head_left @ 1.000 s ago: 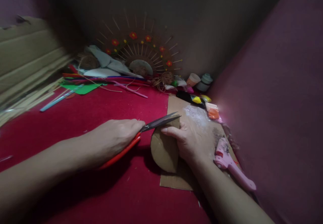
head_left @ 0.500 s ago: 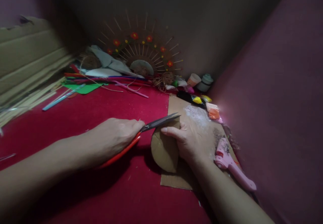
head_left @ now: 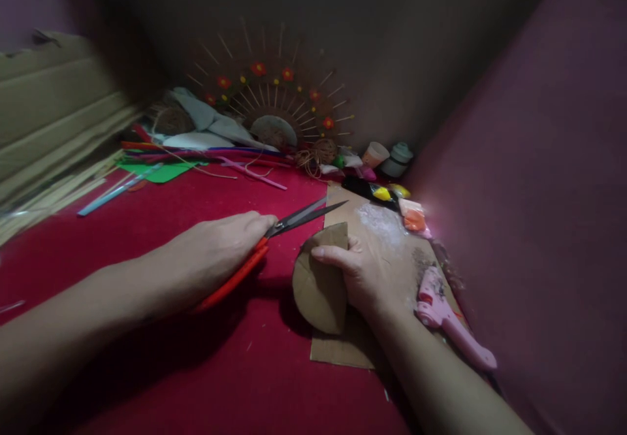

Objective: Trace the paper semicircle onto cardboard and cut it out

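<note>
My left hand (head_left: 230, 245) is closed round the handles of orange-handled scissors (head_left: 306, 214). Their dark blades are parted and point right, just above the edge of a cardboard half-disc (head_left: 318, 291) and apart from it. That rounded brown piece stands tilted in my right hand (head_left: 360, 268), with the thumb across its near face and the other fingers mostly hidden behind. Its curved side faces left and its straight side faces right. Beneath my right hand lies a flat cardboard sheet (head_left: 343, 351).
A pink glue gun (head_left: 453, 330) lies at the right near the wall. Farther back are clay packets (head_left: 414, 216), a cup (head_left: 375, 154), twine (head_left: 321, 154) and coloured strips (head_left: 210, 155). A flower-decorated stick fan (head_left: 287, 89) leans behind them. Thin sticks (head_left: 59, 196) lie at the left.
My left hand has lifted the scissors up and slightly left, away from the cardboard edge. The blades have opened wider. My right hand holds the half-disc in nearly the same place.
</note>
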The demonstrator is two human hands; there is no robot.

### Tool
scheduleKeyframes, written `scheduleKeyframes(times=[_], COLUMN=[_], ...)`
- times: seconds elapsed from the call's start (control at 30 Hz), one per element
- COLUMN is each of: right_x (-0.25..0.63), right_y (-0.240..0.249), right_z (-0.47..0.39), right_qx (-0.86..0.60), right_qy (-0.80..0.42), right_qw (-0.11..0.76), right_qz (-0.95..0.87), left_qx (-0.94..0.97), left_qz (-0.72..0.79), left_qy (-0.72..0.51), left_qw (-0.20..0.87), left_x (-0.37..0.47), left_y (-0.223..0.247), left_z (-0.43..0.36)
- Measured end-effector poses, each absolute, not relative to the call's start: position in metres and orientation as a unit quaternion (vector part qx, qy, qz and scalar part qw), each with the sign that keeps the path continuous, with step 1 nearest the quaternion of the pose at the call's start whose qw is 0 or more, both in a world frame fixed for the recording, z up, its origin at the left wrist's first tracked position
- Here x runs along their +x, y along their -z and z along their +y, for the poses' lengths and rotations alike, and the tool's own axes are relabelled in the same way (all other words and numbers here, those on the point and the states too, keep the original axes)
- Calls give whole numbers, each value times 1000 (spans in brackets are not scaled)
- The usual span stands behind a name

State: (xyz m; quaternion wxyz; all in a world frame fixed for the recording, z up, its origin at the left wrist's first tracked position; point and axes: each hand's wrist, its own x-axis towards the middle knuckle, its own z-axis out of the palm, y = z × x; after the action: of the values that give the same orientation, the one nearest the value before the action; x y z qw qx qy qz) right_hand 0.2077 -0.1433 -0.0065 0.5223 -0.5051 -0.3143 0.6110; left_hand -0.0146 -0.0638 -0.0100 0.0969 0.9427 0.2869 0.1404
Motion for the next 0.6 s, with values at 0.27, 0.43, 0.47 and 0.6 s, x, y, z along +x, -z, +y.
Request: scheduleKeyframes(times=[0.27,0.43,0.47,0.6], right_x=[208,207,207,207], right_y=[3,-2,-2,1], right_z=[-144,-143,-143,-142], right_qx=[-513,-518,-516,-510], right_qy=[-605,-589,-590,-592], right_qw=[509,507,506,501], right_qz=[-335,-357,-361,-372], left_qx=[956,958,957,957], left_qz=[271,264,267,257], left_qy=[-90,-71,-74,-107], left_qw=[69,86,90,83], left_x=[-16,-11,-11,-11], left_y=[14,10,11,13], left_z=[-68,-72,-73,-71])
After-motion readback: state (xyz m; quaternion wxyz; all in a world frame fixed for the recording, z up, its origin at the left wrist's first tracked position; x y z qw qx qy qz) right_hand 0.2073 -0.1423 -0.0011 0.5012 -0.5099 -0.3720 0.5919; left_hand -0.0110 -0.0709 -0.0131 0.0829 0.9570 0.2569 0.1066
